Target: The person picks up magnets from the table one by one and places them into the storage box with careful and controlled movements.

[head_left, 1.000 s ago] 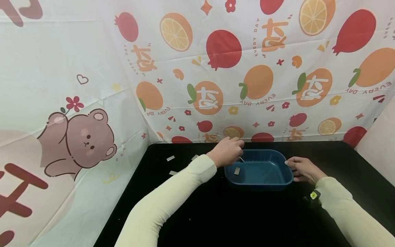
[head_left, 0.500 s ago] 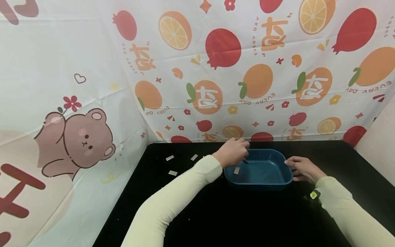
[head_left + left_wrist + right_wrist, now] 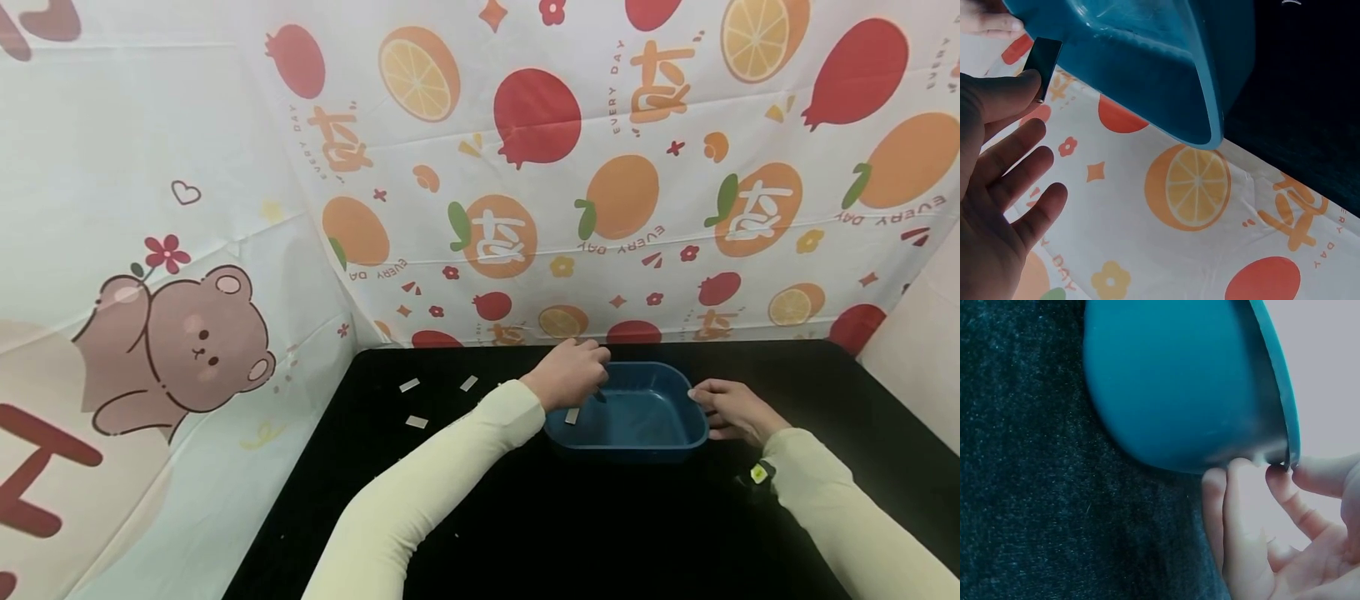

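Note:
A blue plastic basin (image 3: 647, 450) with a raised rim stands on the black table. Over its left end is my left hand (image 3: 570, 372), pinching a small flat rectangular piece (image 3: 1044, 62) between thumb and forefinger; the other fingers are spread apart. That piece looks dark and shiny in the left wrist view. Inside the basin lies a similar pale rectangular piece (image 3: 572, 416). My right hand (image 3: 738, 412) holds the basin's right end, thumb and forefinger pinching the rim and the other fingers against the outer wall, as the right wrist view shows.
Several small pale rectangular pieces lie on the table to the left, among them one piece (image 3: 417, 422) nearer the front. A printed fruit-pattern cloth (image 3: 540, 242) hangs behind the table's back edge. A bear-print cloth (image 3: 210, 350) hangs on the left.
My left hand has moved slightly right over the basin with its piece, which now appears darker. The right hand stays at the rim. The whole view has shifted a little.

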A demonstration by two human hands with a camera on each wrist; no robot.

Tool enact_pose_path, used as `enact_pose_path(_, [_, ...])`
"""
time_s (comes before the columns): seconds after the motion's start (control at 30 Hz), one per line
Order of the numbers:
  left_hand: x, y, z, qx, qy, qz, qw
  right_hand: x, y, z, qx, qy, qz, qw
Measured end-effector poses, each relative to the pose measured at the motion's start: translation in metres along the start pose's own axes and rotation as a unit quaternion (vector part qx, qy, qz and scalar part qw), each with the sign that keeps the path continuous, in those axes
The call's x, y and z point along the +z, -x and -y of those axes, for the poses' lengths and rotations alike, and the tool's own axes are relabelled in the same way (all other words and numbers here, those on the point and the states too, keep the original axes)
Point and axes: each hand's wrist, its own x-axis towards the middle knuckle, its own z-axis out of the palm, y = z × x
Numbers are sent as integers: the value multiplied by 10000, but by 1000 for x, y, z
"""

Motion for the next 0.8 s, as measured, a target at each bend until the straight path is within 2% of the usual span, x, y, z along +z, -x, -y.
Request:
enact_pose_path(0.53, [4, -11, -4, 95, 23, 60, 9999, 0, 0, 0, 29, -20, 5, 10000])
enact_pose_path(0.8, [3, -16, -5, 144, 59, 210, 9997, 0, -1, -1, 18, -34, 10, 10000])
